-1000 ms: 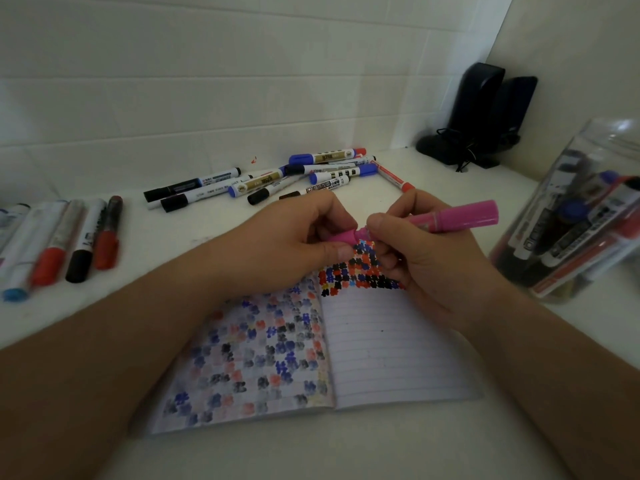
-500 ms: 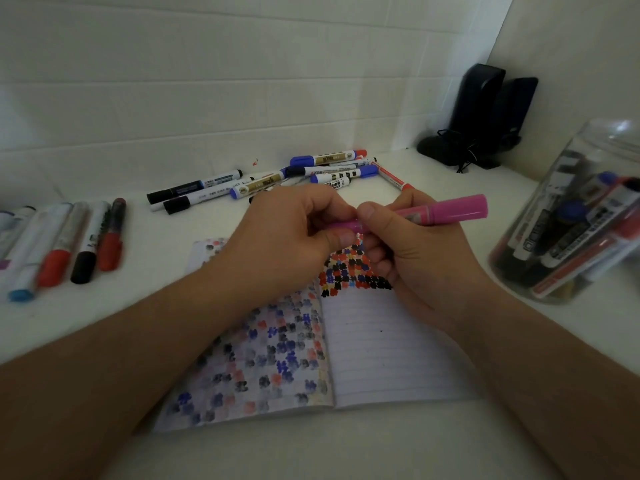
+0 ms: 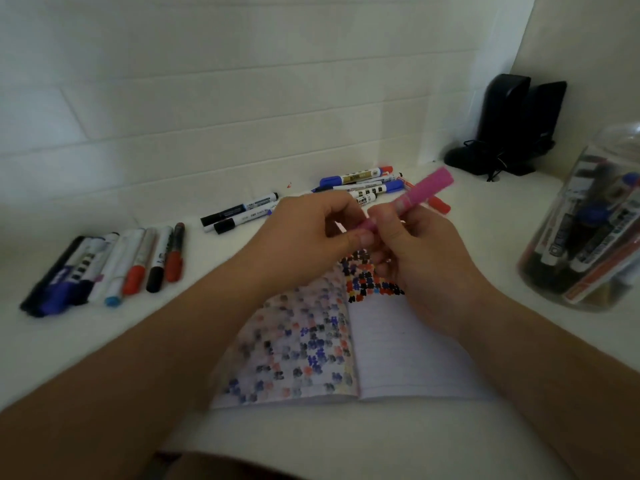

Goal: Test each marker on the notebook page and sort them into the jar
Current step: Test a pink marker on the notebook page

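Bare counter point(image 3: 485, 216) lies between notebook point(image 3: 408, 355) and jar point(image 3: 585, 237).

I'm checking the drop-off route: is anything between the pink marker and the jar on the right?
Nothing visible. The pink marker, held by both the left hand and right hand, is separated from the jar only by bare desk; the jar's opening is out of frame.

White tiled wall point(image 3: 242, 98) behind a white table point(image 3: 86, 348); dim light; black speakers point(image 3: 512, 123) in the corner.
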Demonstrator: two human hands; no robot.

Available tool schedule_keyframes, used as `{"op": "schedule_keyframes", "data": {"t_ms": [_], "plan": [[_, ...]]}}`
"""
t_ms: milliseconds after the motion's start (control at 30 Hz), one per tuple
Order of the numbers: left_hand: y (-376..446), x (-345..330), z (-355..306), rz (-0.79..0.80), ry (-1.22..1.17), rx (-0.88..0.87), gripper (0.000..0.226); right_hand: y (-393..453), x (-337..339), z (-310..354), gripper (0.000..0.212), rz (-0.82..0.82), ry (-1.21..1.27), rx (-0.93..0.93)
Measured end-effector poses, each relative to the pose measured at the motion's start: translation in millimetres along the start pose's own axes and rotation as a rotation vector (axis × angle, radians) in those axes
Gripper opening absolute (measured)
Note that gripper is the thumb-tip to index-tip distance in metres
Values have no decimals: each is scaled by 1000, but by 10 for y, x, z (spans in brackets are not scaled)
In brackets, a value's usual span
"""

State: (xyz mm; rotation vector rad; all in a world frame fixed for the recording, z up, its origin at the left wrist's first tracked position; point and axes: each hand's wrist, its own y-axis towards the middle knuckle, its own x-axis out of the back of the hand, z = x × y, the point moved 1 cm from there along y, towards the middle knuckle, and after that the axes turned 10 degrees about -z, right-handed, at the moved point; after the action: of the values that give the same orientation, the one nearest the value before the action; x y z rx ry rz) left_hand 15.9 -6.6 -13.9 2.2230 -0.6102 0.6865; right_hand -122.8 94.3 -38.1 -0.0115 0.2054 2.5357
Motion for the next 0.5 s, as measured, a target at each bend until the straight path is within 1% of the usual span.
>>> {"op": "schedule_keyframes", "data": {"t_ms": [67,100,133,167,200,233,267,333,433,500], "plan": [[-6,176,28,100,18,38,37,-36,-48,1,38,83,4,-30],[-38,274,52,148,57,50,45,-66,-76,2,40,124,-74,-3],[-90,372,102,177,119,55,48,-101,-92,0,46,167,-232,73],[-155,469,166,182,203,59,46,-134,-107,-9,50,206,-436,187],[-225,565,234,164,289,64,42,-173,-126,-9,51,239,-622,308],[-287,657,320,136,384,65,37,-209,-148,-2,50,269,-733,398],[-343,745,422,112,484,69,33,-237,-161,7,48,292,-763,439],[-444,916,658,113,682,116,29,-252,-166,12,44,316,-730,425],[-537,1110,936,202,889,208,35,-205,-135,-22,38,299,-740,427],[-554,1180,1004,270,962,215,36,-188,-111,-49,36,298,-741,415]]}}
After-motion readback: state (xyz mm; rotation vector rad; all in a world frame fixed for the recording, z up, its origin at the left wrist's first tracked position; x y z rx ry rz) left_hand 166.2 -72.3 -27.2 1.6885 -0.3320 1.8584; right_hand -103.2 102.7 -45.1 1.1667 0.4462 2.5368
